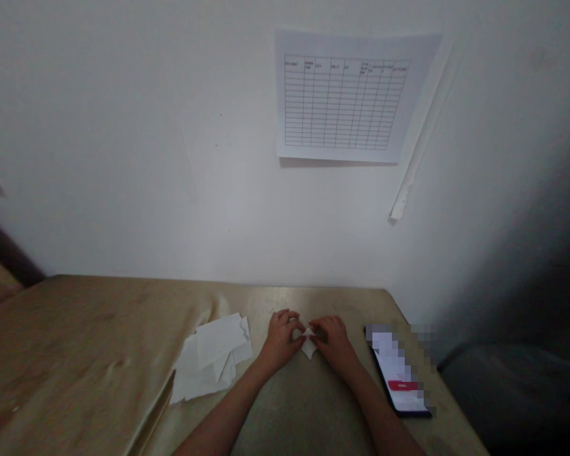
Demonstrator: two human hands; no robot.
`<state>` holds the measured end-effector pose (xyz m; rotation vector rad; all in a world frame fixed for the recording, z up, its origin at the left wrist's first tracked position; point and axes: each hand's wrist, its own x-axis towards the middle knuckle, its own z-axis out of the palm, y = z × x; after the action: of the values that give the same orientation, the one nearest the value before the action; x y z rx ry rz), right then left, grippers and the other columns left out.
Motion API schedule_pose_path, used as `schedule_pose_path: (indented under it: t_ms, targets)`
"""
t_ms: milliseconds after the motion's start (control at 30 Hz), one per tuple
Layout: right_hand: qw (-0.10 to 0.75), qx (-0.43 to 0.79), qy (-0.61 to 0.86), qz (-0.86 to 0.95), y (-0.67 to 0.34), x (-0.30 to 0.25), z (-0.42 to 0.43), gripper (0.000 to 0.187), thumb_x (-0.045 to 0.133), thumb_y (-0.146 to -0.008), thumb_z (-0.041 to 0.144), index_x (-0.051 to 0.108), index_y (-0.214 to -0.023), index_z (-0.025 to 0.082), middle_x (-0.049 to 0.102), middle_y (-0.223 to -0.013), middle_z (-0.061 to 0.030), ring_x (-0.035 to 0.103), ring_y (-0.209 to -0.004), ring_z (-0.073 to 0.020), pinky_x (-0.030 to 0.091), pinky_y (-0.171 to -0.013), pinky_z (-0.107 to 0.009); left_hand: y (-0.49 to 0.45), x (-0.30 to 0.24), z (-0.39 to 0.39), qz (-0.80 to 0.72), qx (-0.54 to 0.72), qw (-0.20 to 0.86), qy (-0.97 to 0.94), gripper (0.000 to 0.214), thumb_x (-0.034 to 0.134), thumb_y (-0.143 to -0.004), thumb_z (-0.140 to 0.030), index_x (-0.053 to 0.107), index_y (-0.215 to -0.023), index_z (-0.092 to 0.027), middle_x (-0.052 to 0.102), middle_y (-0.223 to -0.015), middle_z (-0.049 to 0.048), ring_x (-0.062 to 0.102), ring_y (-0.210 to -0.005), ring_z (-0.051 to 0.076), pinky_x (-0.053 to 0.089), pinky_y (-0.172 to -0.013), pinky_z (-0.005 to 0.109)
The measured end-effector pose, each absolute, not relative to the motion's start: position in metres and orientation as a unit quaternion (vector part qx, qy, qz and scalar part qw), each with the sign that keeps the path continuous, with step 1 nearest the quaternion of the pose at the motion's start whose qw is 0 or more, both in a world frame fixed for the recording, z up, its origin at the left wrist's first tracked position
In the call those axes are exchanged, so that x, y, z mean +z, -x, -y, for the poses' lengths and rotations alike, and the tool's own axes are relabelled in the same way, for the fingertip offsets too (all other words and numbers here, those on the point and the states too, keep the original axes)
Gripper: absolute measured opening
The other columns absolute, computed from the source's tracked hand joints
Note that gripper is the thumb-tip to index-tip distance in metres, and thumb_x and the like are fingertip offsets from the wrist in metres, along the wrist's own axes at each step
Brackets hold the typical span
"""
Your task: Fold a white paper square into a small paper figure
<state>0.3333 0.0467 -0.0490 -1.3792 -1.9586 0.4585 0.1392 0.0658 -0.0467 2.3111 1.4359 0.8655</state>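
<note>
A small folded piece of white paper [309, 348] is held between my two hands, low over the middle of the table. On its left side, my left hand [284, 334] pinches it between thumb and fingertips. From the right, the thumb and index finger of my right hand [333, 339] close on its other edge. The paper comes to a point toward me; its finer creases are too small to make out. Several torn white paper sheets [213, 361] lie in a loose overlapping pile to the left of my left forearm.
A lit phone [399, 373], partly blurred out, lies right of my right forearm near the table's edge. The brown table cover [85, 354] is wrinkled on the left. Behind the table rises a white wall [171, 190] bearing a printed table sheet [342, 101] and a white strip [420, 142].
</note>
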Motion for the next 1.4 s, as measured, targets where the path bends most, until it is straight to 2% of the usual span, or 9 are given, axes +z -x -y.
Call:
schedule_pose_path:
  t_ms: [167, 300, 400, 533, 1033, 1233, 1400]
  targets:
    - [0.347, 0.159, 0.552, 0.741, -0.328, -0.051, -0.05, 0.026, 0.061, -0.083, 0.019, 0.069, -0.107, 0.025, 0.07, -0.105, -0.0063, 0.059, -0.106, -0.0246, 0.035, -0.104, -0.042, -0.146, -0.048, -0.066, -0.516, 0.31, 0.122, -0.789, 0.015, 0.07, -0.076, -0.019, 0.073, -0.089, -0.024, 0.063, -0.124, 0.0064, 0.049, -0.124, 0.029, 0.038, -0.109, 0.052]
    - [0.337, 0.142, 0.568, 0.737, -0.324, -0.054, -0.052, 0.026, 0.059, -0.083, 0.017, 0.069, -0.106, 0.025, 0.07, -0.105, -0.0059, 0.058, -0.107, -0.0252, 0.032, -0.105, -0.044, -0.149, -0.049, -0.065, -0.528, 0.298, 0.106, -0.788, 0.019, 0.071, -0.074, -0.017, 0.071, -0.091, -0.024, 0.062, -0.124, 0.0072, 0.05, -0.123, 0.03, 0.035, -0.11, 0.055]
    - [0.334, 0.13, 0.575, 0.735, -0.321, -0.056, -0.053, 0.025, 0.059, -0.083, 0.018, 0.069, -0.104, 0.025, 0.07, -0.105, -0.0059, 0.057, -0.109, -0.0256, 0.03, -0.107, -0.044, -0.15, -0.049, -0.064, -0.532, 0.293, 0.096, -0.789, 0.017, 0.073, -0.075, -0.022, 0.07, -0.092, -0.024, 0.062, -0.124, 0.008, 0.05, -0.122, 0.03, 0.034, -0.11, 0.055]
    - [0.329, 0.131, 0.575, 0.738, -0.32, -0.056, -0.053, 0.023, 0.06, -0.085, 0.023, 0.069, -0.106, 0.024, 0.07, -0.105, -0.0066, 0.057, -0.107, -0.0259, 0.032, -0.104, -0.043, -0.15, -0.048, -0.063, -0.535, 0.29, 0.096, -0.787, 0.015, 0.072, -0.079, -0.025, 0.07, -0.094, -0.023, 0.06, -0.126, 0.0085, 0.049, -0.123, 0.03, 0.033, -0.111, 0.054]
    - [0.332, 0.138, 0.59, 0.722, -0.315, -0.055, -0.053, 0.044, 0.054, -0.074, 0.008, 0.067, -0.114, 0.021, 0.068, -0.112, -0.0075, 0.053, -0.113, -0.0258, 0.033, -0.105, -0.039, -0.155, -0.039, -0.059, -0.56, 0.28, 0.093, -0.775, 0.019, 0.069, -0.075, -0.017, 0.071, -0.093, -0.022, 0.062, -0.125, 0.0085, 0.05, -0.122, 0.028, 0.035, -0.11, 0.047]
    - [0.317, 0.155, 0.574, 0.739, -0.322, -0.051, -0.055, 0.031, 0.058, -0.073, 0.009, 0.071, -0.099, 0.021, 0.068, -0.098, -0.0066, 0.054, -0.104, -0.0243, 0.037, -0.1, -0.037, -0.153, -0.037, -0.06, -0.561, 0.268, 0.123, -0.774, 0.023, 0.07, -0.073, -0.016, 0.072, -0.095, -0.024, 0.061, -0.128, 0.0082, 0.049, -0.125, 0.03, 0.03, -0.113, 0.054]
    - [0.353, 0.181, 0.539, 0.743, -0.332, -0.05, -0.054, 0.017, 0.062, -0.081, 0.016, 0.071, -0.095, 0.021, 0.065, -0.094, -0.0063, 0.054, -0.102, -0.0229, 0.041, -0.093, -0.033, -0.151, -0.036, -0.06, -0.553, 0.28, 0.138, -0.773, 0.022, 0.072, -0.075, -0.02, 0.072, -0.096, -0.026, 0.061, -0.127, 0.0069, 0.05, -0.125, 0.029, 0.029, -0.114, 0.055]
